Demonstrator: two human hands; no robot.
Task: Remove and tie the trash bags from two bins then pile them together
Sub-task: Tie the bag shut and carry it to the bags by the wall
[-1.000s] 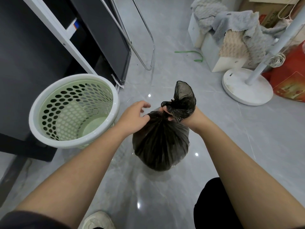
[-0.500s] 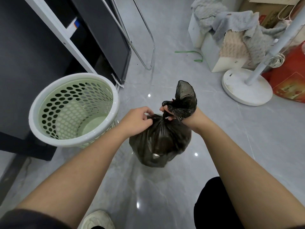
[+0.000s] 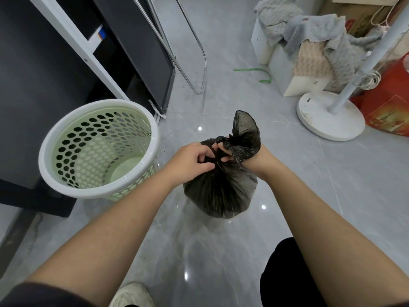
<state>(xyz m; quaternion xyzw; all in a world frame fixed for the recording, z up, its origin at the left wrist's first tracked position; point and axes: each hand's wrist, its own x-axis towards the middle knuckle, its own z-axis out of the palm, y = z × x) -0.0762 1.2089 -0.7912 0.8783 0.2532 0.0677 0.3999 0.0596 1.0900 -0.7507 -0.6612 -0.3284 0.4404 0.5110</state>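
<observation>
Two hands meet at neck of black trash bag [image 3: 219,191], standing on grey floor [image 3: 221,251] beside unlined green bin [image 3: 99,193]. Left hand [image 3: 190,161], loose a second ago, now pinches twisted neck; right hand [image 3: 259,158] clamps it, bag top looped round fingers. Knot probably closing; pile comes later.

Right of the left hand [image 3: 188,162], thin, crinkled, half-sheer plastic trash bag [image 3: 221,191]; to its left, smooth perforated plastic bin [image 3: 93,147]. Beneath, glossy polished floor tiles [image 3: 221,251]. Beyond the right hand [image 3: 259,158], fluffy cloth towels [image 3: 309,29].
</observation>
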